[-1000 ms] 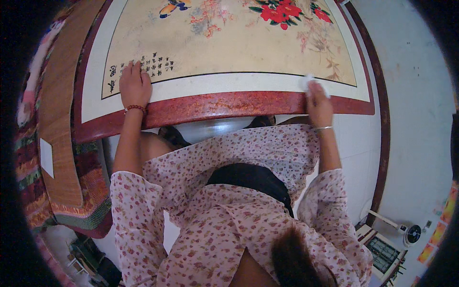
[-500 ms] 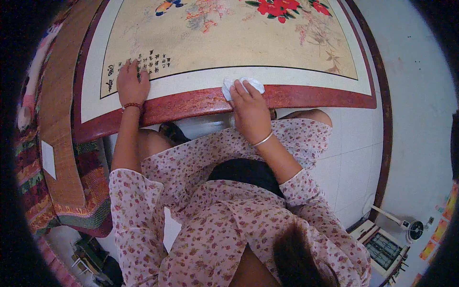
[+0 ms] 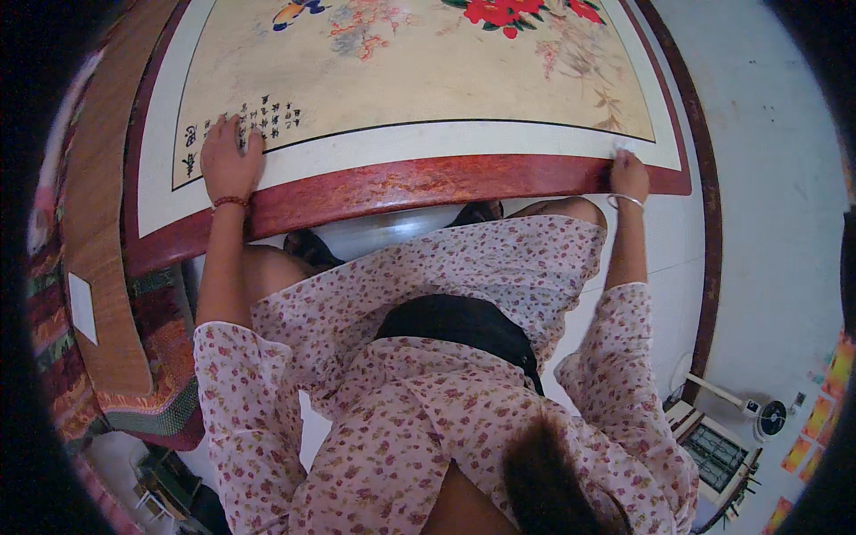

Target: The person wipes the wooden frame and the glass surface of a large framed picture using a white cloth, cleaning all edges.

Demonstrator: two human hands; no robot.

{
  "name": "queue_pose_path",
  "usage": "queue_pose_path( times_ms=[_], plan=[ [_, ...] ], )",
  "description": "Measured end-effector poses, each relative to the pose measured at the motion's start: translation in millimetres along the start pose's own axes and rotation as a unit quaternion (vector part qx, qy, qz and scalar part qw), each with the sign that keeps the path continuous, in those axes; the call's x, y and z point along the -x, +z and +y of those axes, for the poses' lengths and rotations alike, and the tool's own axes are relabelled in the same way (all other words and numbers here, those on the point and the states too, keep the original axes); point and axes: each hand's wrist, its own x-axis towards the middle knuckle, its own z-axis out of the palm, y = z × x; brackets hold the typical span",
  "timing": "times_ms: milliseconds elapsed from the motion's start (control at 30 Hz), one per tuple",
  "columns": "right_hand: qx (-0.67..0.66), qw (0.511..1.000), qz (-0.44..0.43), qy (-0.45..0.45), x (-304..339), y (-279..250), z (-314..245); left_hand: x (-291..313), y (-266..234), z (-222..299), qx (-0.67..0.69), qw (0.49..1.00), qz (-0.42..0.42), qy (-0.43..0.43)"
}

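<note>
Across the top lies a table [image 3: 428,180] with a polished dark-red edge and a painted cover of flowers, a bird and black lettering. My left hand [image 3: 232,162] rests flat on the cover's left front corner, fingers spread over the lettering, with nothing held. At the right front corner my right hand [image 3: 629,176] closes on a white tissue [image 3: 623,150]. Only a small part of the tissue shows beyond the fingers, over the pale border. A beaded bracelet is on my left wrist and a light bangle on my right.
Left of the table stands a seat with a brown woven mat [image 3: 94,214] over patterned fabric, a white card [image 3: 82,308] on it. A pale wall [image 3: 758,178] runs along the right. A fan [image 3: 770,419] is at the lower right. My knees are under the table's front edge.
My right hand has slid rightward with the tissue, from the middle of the table's front edge to its right corner. The left hand stays on the lettering. The view has shifted slightly.
</note>
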Motion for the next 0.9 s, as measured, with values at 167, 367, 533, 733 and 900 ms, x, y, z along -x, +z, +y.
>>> queue_pose_path(
  times_ms=[167,367,533,733,900],
  plan=[
    [-0.114,0.96,0.058,-0.249,102.9,7.6,-107.7,-1.6,-2.1,-0.6,-0.002,1.0,-0.019,0.012],
    [-0.198,0.93,0.016,-0.308,127.5,1.7,-110.8,1.1,5.5,-13.3,-0.004,1.0,-0.005,0.026],
    [-0.036,0.98,0.078,-0.18,26.9,-4.8,4.4,1.7,5.2,-8.3,0.012,1.0,0.007,0.025],
    [0.07,0.987,0.045,-0.137,25.1,-6.5,-16.4,-2.2,4.4,-6.2,0.018,0.999,0.009,0.032],
    [-0.013,0.944,0.05,-0.326,119.6,-0.2,-110.0,-2.2,5.3,-8.5,-0.013,0.999,0.0,0.034]
  ],
)
